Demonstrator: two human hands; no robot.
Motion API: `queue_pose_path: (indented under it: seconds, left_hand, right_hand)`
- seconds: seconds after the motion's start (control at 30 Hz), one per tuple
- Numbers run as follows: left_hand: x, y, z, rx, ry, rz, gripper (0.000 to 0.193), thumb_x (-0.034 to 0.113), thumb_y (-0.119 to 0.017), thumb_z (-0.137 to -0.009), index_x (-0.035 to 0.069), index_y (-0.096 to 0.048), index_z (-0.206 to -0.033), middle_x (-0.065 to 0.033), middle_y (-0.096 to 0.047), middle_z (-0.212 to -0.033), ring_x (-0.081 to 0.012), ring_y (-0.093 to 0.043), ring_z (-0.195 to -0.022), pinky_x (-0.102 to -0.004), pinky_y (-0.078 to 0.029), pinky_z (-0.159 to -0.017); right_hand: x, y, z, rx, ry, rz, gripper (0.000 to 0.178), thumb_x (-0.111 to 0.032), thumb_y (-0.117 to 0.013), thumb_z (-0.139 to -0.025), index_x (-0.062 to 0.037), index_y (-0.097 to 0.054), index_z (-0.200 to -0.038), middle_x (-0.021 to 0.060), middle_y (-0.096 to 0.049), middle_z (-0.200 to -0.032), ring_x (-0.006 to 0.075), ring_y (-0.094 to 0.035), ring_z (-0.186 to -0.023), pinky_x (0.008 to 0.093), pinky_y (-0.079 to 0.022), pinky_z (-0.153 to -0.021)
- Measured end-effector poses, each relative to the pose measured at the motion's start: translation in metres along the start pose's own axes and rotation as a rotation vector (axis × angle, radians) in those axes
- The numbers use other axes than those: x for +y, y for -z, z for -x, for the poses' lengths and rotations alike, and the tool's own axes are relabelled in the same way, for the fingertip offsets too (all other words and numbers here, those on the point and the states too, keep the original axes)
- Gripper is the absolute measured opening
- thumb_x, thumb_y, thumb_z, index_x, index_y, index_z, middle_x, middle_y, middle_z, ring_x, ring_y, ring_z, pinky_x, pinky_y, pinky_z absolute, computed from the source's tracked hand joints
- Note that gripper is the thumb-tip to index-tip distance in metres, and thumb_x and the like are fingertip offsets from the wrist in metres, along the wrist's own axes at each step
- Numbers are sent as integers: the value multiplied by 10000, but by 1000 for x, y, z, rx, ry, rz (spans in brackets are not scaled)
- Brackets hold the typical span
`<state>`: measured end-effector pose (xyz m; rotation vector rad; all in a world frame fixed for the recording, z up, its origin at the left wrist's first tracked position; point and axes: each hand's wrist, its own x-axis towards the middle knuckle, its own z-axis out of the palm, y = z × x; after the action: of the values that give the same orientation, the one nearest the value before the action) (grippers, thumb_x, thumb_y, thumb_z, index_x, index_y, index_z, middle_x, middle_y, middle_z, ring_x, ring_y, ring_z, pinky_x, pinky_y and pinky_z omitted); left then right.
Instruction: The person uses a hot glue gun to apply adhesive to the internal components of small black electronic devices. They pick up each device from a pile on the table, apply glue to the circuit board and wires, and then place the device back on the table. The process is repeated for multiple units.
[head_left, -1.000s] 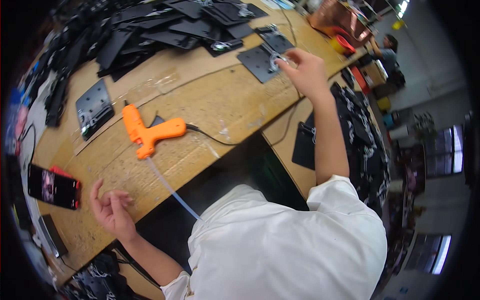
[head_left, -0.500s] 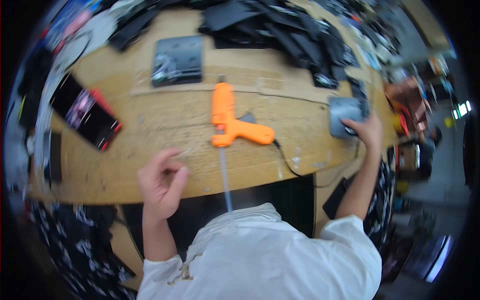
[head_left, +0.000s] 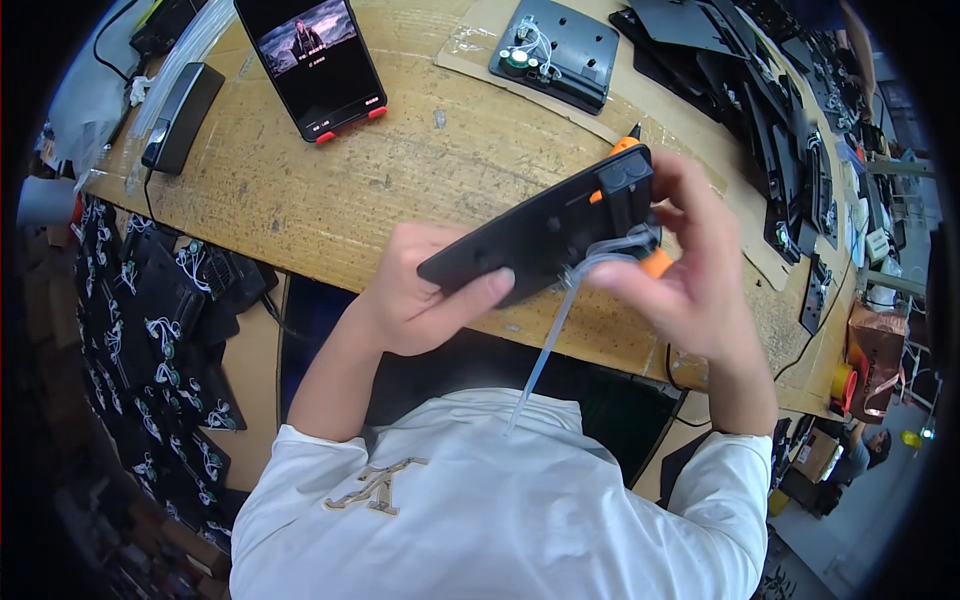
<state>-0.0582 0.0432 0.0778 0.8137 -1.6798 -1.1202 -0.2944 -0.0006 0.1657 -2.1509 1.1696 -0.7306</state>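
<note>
- A person in a white shirt [head_left: 500, 500] looks down at a wooden counter [head_left: 400, 170], holding a flat black plastic panel [head_left: 530, 235] above its near edge with both hands.
- The left hand [head_left: 425, 295] grips the lower left end of the panel, thumb lying across its face and the other fingers curled underneath.
- The right hand [head_left: 690, 270] closes around the upper right end of the panel, fingertips bent over the far edge.
- The panel is tilted, its right end higher than its left, with a raised black block [head_left: 625, 185] at the right end.
- A clear glue stick [head_left: 550, 335] runs from under the right thumb down toward the shirt.
- An orange glue gun [head_left: 655, 262] lies on the counter behind the panel, mostly hidden; only bits of orange show by the block and below the right fingers.
- A phone [head_left: 312, 60] with a lit screen lies at the far left of the counter, beside a dark slim box [head_left: 182, 115].
- Another black panel with wires [head_left: 555, 50] rests on cardboard near the far edge.
- A heap of black panels [head_left: 770, 110] covers the right end of the counter.
- More black parts with white wires [head_left: 160, 330] are piled below the counter on the left.
</note>
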Motion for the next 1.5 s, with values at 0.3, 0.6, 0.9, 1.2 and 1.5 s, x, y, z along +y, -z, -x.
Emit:
queue_pose_path:
  seconds: [0.3, 0.6, 0.9, 1.2, 1.5]
  left_hand:
    - [3, -19, -4, 456, -22, -296, 17, -5, -626, -795, -8, -640, -786, -44, -528, -561, -157, -484, -434, -271, -367, -429]
    - [4, -20, -1, 471, -79, -458, 47, -38, -652, -745, -20, -629, -782, -62, -576, -633, -164, -513, -495, -256, -385, -462]
    - [1, -18, -3, 494, -65, -421, 83, -24, -652, -754, -54, -626, -826, -64, -593, -648, -151, -525, -508, -233, -408, -485]
    - [-1, -10, -1, 453, -54, -480, 130, -12, -658, -748, -70, -627, -860, -74, -603, -650, -141, -517, -468, -228, -404, -463]
    - [0, -11, -2, 454, -41, -458, 73, -18, -651, -748, -44, -627, -811, -67, -586, -637, -142, -510, -468, -234, -396, -457]
  right_hand:
    - [38, 1, 36, -112, -157, 632, 525, -67, -666, -647, 77, -516, -1129, 231, -569, -1079, 377, -527, -1068, 419, -447, -913]
    - [79, 4, 24, 93, 119, 331, 389, -110, -700, -612, -14, -617, -979, 128, -626, -955, 321, -601, -926, 386, -472, -851]
    - [78, -14, 41, -131, 76, -476, 758, -748, -601, -702, 7, -596, -771, 134, -583, -757, 246, -551, -629, 333, -441, -593]
    - [83, -16, 47, -166, -58, -541, 769, -740, -479, -783, 20, -578, -726, 55, -473, -577, 188, -457, -467, 289, -352, -436]
    - [87, -19, 44, -188, 63, -449, 782, -763, -495, -760, 13, -572, -715, 74, -472, -579, 216, -464, -460, 302, -359, -437]
